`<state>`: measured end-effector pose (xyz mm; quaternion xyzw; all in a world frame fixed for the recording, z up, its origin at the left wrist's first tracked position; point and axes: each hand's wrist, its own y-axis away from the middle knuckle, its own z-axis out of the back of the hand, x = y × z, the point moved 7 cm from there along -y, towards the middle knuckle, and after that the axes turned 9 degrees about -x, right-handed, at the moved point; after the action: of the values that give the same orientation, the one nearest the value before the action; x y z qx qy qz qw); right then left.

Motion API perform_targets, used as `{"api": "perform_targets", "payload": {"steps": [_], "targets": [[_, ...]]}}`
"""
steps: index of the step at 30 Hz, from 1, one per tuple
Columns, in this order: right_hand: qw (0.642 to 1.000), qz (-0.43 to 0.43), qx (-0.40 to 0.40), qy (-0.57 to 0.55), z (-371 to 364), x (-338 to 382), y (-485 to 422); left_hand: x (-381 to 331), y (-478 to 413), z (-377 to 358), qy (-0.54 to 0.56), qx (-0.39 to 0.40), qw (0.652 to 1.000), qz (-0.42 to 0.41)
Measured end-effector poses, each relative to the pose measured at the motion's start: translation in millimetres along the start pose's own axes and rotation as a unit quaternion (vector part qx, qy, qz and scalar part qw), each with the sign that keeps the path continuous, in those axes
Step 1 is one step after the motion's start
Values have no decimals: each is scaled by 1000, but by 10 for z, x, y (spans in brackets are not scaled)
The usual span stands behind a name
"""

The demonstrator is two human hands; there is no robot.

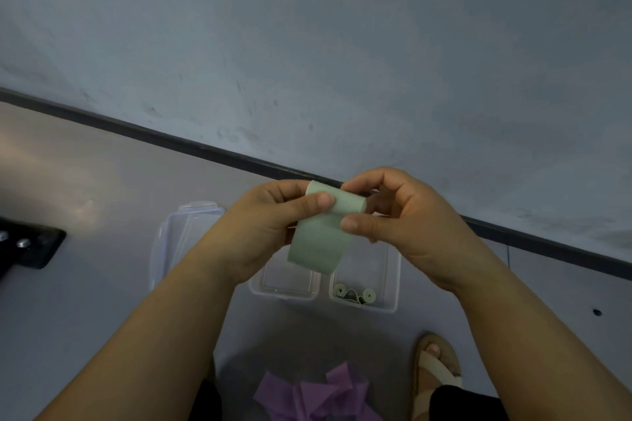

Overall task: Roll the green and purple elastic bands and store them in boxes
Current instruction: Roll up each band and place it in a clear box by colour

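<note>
Both hands, left hand [270,215] and right hand [403,215], pinch green band [321,236]; soft, springy, likely unrolls — grip roll ends.

A dark skirting strip [205,149] is seen crossing the view. Above it a grey wall [307,27] is shown; below it, a black bracket [34,249] and a beige sandal [434,369].

One head-worn wide-angle camera looks forward and down, close over the left hand [270,225] and right hand [407,225]. It is tilted: the dark baseboard strip [205,148] runs diagonally.
</note>
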<state>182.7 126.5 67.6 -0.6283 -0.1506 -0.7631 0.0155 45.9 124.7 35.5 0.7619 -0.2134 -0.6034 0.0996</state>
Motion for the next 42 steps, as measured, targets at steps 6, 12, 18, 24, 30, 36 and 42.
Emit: {"api": "perform_targets", "payload": {"steps": [6, 12, 18, 24, 30, 36, 42], "targets": [[982, -8, 189, 27, -193, 33, 166, 93, 129, -177, 10, 162, 984, 77], [969, -6, 226, 98, -216, 54, 218, 184, 143, -185, -41, 184, 976, 111], [970, 1, 197, 144, -188, 47, 199, 239, 137, -173, -39, 181, 974, 129], [974, 24, 190, 124, -189, 87, 207, 213, 142, -196, -48, 192, 973, 122], [971, 23, 196, 133, -203, 64, 191, 208, 139, -172, -40, 184, 975, 118], [971, 22, 190, 144, -192, 34, 174, 221, 118, -149, -46, 166, 978, 117], [975, 35, 172, 139, -194, 76, 168, 183, 100, -124, -55, 150, 982, 102]]}}
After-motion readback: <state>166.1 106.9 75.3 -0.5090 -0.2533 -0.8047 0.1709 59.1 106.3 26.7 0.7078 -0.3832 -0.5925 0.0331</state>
